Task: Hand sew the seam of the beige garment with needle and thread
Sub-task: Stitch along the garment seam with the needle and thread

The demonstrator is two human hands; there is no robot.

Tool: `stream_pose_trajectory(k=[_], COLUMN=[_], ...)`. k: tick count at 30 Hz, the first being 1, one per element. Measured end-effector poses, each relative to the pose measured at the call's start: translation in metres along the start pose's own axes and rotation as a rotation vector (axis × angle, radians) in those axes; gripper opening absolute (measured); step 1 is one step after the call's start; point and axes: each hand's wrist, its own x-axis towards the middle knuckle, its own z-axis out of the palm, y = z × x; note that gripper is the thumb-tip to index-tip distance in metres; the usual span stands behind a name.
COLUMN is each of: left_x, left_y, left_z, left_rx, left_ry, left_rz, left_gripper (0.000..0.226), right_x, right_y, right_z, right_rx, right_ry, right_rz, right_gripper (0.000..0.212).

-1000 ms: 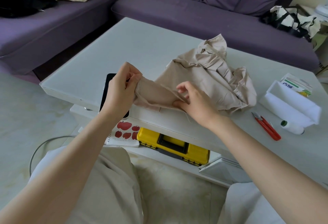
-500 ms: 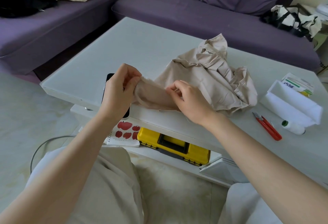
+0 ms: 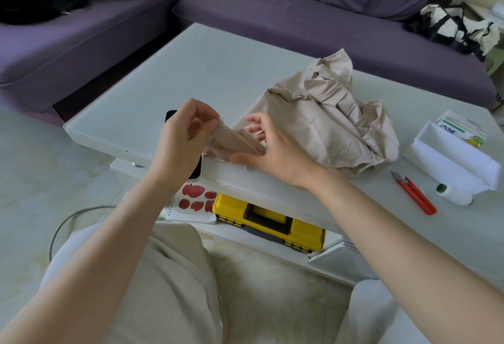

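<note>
Your L hand (image 3: 185, 139) pinches 1 beige garment (image 3: 327, 120) at its edge; R hand (image 3: 275, 150) spread open, touching cloth on white table (image 3: 204, 70). Rightward: 1 red snips (image 3: 414, 193), 1 thread spool (image 3: 454, 195). Below: 1 yellow toolbox (image 3: 268, 223), lid closed.

My left hand (image 3: 181, 141) pinches one end of the beige garment (image 3: 324, 125) above the white table (image 3: 191, 76). My right hand (image 3: 278, 152) rests open-fingered against the stretched fabric. Red thread snips (image 3: 414, 193) and a white thread spool (image 3: 454, 195) lie to the right.
</note>
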Motion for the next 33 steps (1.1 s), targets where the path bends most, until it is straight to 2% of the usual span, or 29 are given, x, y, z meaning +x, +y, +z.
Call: stream_pose_trajectory(k=[1, 2, 4, 5, 10, 12, 16, 19, 21, 23, 27, 31, 33], left_x=[0.000, 0.000, -0.001, 0.000, 0.001, 0.002, 0.002, 0.002, 0.004, 0.006, 0.005, -0.004, -0.005], left_y=[0.000, -0.001, -0.001, -0.002, -0.004, -0.006, -0.010, -0.009, -0.013, -0.018, -0.021, -0.023, -0.026], left_z=[0.000, -0.001, -0.002, -0.002, -0.005, -0.006, -0.004, 0.001, 0.003, 0.005, 0.008, 0.009, 0.010], left_rx=[0.010, 0.019, 0.038, 0.045, 0.024, -0.072, -0.359, -0.493, -0.408, -0.203, 0.131, 0.486, 0.588], left_ry=[-0.002, -0.001, 0.015, 0.028, 0.117, 0.139, 0.080, 0.068, 0.084, 0.099, 0.056, -0.134, -0.236], left_rz=[0.003, 0.007, 0.013, 0.011, -0.017, -0.067, -0.181, -0.275, -0.279, -0.251, -0.172, 0.026, 0.051], left_gripper=[0.033, 0.033, 0.034, 0.034, 0.034, 0.032, 0.025, 0.027, 0.029, 0.031, 0.030, 0.045, 0.048], right_x=[0.001, 0.002, 0.002, 0.002, 0.001, 0.001, 0.002, 0.003, 0.003, 0.001, -0.007, -0.018, -0.023], right_y=[0.001, 0.002, 0.001, 0.000, -0.003, -0.003, -0.005, -0.006, -0.007, -0.005, 0.002, 0.017, 0.027], right_z=[0.001, 0.002, 0.003, 0.003, 0.002, 0.002, 0.004, 0.010, 0.013, 0.016, 0.018, 0.010, 0.004], right_rx=[-0.009, -0.007, 0.039, 0.069, 0.162, 0.188, 0.141, 0.080, 0.008, -0.025, -0.155, -0.317, -0.435], right_ry=[0.018, 0.052, 0.136, 0.166, 0.205, 0.214, 0.235, 0.210, 0.175, 0.131, 0.066, 0.019, 0.008], right_rz=[-0.008, -0.030, -0.070, -0.082, -0.064, -0.051, -0.065, -0.082, -0.119, -0.137, -0.147, -0.161, -0.170], right_gripper=[0.071, 0.059, 0.024, 0.014, 0.016, 0.022, 0.030, 0.028, 0.020, 0.008, 0.020, 0.015, 0.013])
